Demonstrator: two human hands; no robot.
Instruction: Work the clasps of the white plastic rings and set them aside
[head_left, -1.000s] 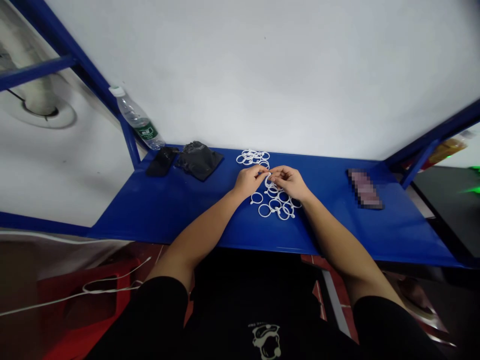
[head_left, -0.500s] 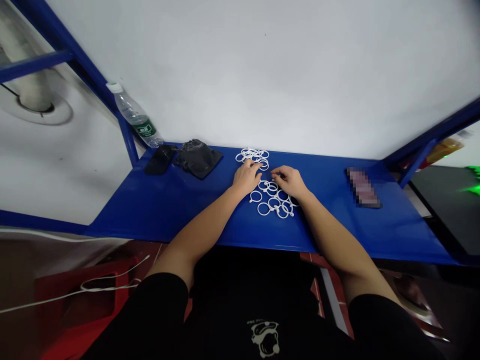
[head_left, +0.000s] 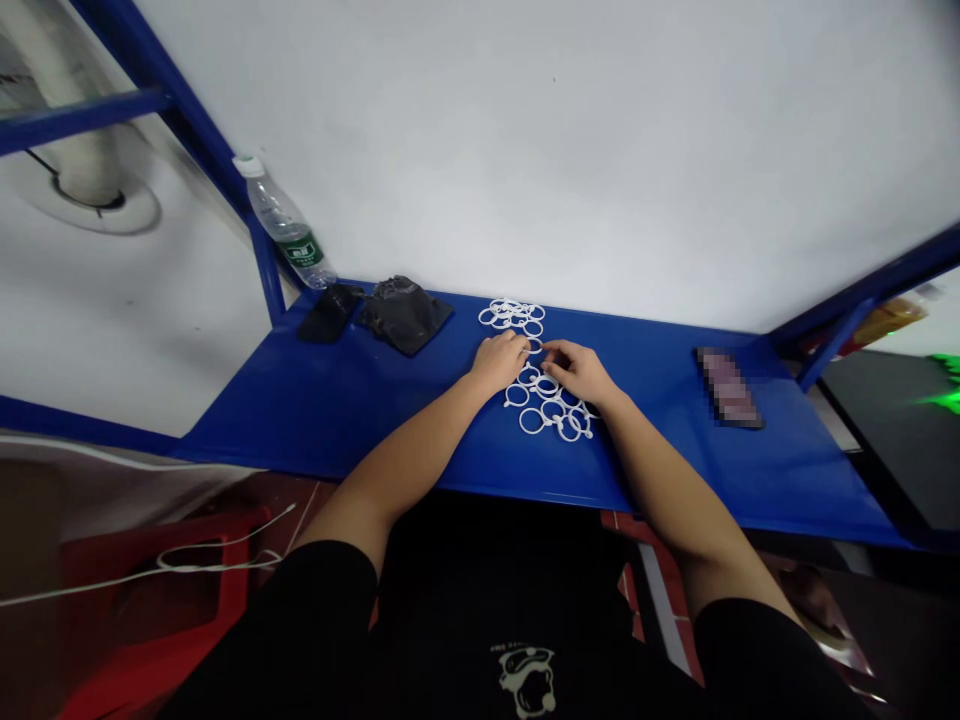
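White plastic rings with small knobs, like curtain rings, lie in two groups on the blue tabletop (head_left: pixel 420 420). The far group (head_left: pixel 514 312) rests close to the wall, and a looser near group (head_left: pixel 553 408) spreads below my hands. Between my hands is a single white curtain ring (head_left: pixel 535 347). My left hand (head_left: pixel 498 362) has its fingers closed at this ring's left side, partly covering it. From the right, my right hand (head_left: pixel 581 370) meets the ring's edge with curled fingers, thumb and index drawn toward each other. Its wrist and palm hang over part of the near group.
A clear bottle (head_left: pixel 289 230) with a green label leans at the back left. Beside it lie a black flat object (head_left: pixel 326 315) and a dark drawstring pouch (head_left: pixel 405 315). A pixelated phone-like object (head_left: pixel 727 388) lies on the right. Blue frame bars (head_left: pixel 266 265) bound the table.
My left hand's fingers have drawn back from the far group and curled in. One ring now sits apart from that group, between both hands. The whole view has shifted slightly.
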